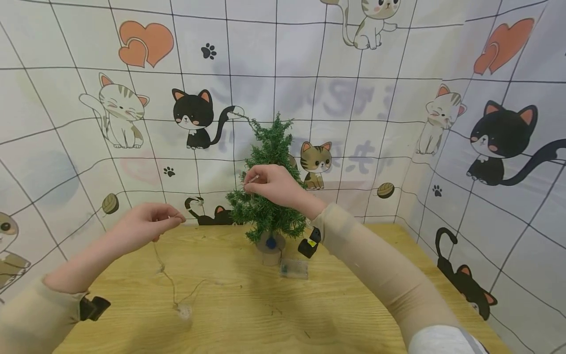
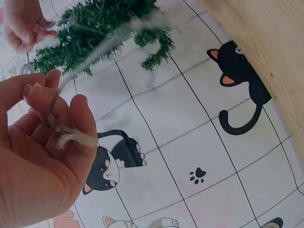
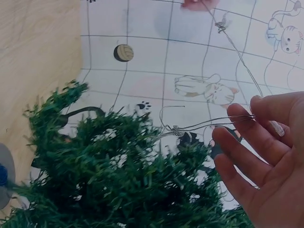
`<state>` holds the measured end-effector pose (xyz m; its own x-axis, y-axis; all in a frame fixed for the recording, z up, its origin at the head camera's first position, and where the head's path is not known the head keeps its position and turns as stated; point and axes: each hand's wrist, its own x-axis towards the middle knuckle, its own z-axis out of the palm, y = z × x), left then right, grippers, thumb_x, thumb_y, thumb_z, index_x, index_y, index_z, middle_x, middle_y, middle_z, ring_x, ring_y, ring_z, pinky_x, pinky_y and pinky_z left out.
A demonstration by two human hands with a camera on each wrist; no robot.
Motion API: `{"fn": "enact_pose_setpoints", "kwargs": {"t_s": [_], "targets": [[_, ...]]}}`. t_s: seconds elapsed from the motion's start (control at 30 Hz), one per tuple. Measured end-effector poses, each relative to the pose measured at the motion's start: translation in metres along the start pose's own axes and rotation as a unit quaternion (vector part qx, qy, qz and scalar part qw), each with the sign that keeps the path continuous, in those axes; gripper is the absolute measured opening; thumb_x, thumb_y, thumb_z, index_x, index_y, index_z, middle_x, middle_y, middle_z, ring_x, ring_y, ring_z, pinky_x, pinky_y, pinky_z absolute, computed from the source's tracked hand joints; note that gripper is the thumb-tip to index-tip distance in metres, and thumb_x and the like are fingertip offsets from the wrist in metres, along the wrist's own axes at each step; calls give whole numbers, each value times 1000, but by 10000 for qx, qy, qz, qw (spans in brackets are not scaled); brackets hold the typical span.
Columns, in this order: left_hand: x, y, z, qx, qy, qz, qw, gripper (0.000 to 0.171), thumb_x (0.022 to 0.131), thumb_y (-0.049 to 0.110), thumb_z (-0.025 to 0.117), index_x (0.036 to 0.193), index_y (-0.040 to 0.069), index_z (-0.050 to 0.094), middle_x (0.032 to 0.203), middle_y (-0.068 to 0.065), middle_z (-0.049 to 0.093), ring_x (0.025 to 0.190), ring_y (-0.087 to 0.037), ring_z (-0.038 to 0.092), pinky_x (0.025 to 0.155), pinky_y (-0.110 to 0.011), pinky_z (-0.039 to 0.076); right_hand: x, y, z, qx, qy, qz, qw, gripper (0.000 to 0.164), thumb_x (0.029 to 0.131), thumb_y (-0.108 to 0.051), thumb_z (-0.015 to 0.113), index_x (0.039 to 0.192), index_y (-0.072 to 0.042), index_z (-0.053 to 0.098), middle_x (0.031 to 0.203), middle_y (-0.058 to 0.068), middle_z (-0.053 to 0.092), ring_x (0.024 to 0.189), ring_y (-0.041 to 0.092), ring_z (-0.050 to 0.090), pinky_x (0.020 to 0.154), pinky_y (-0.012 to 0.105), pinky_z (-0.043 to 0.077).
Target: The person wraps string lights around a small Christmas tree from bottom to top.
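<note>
A small green artificial Christmas tree [image 1: 274, 140] stands on a pale round base. Across its front, my right hand [image 1: 274, 184] pinches a thin wire string [image 3: 242, 61] between thumb and forefinger. The right wrist view shows a twisted knot [image 3: 175, 130] in the wire close to the branches, and a small clear bulb by the fingers. To the left of the tree, my left hand [image 1: 143, 223] pinches another stretch of the wire, with a whitish piece [image 2: 78, 139] by its fingers. From this hand the wire hangs to the table, where a whitish tangle [image 1: 184, 310] lies.
A clear battery box [image 1: 294, 269] lies on the wooden table [image 1: 239, 314] in front of the tree base [image 1: 270, 258]. Cat-printed cloth [image 1: 247, 44] walls the table behind and at the sides. Black cameras [image 1: 94, 309] sit on both wrists.
</note>
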<state>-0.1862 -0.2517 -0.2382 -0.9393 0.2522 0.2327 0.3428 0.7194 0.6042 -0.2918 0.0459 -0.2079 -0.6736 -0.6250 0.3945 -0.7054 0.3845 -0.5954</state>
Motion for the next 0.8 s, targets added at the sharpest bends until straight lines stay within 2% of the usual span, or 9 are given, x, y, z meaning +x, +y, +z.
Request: {"fn": "enact_pose_setpoints", "kwargs": {"t_s": [0.07,0.27,0.5,0.6,0.8], "targets": [[0,-3,-2,32,26,-41,10000,23,98,26,60,103,7,71,68,0,51,56,-13,47,49,-29,39,-2,4,0,-3,-70,28,10000,15,96,-19,62,105,-8,68,94,-5,71,91,7,64,79,31,49],[3,-5,-4,-154,-106,-123,9997,25,96,30,62,100,7,70,74,-4,53,57,-14,48,52,-30,42,-4,8,-2,127,53,48,9999,16,95,-20,64,104,-9,68,95,-5,70,91,8,64,78,32,50],[8,-14,-1,619,-482,-66,9969,19,96,27,62,96,11,69,76,1,58,58,-15,52,52,-31,43,-8,4,-7,373,126,179,9991,18,94,-18,64,105,-4,68,93,-1,71,92,15,66,79,32,52],[9,-23,-1,499,-571,-133,9970,18,96,25,61,96,8,69,74,-1,57,56,-16,51,51,-31,43,-10,6,-8,538,177,231,9981,19,94,-15,64,106,-1,68,91,2,72,91,18,67,80,34,53],[8,-34,-16,167,-576,-452,9972,36,96,33,62,117,5,64,78,-5,55,57,-16,47,50,-31,44,-15,17,-10,716,276,258,9967,11,94,-11,62,99,-2,67,84,4,72,86,26,67,80,47,52]]}}
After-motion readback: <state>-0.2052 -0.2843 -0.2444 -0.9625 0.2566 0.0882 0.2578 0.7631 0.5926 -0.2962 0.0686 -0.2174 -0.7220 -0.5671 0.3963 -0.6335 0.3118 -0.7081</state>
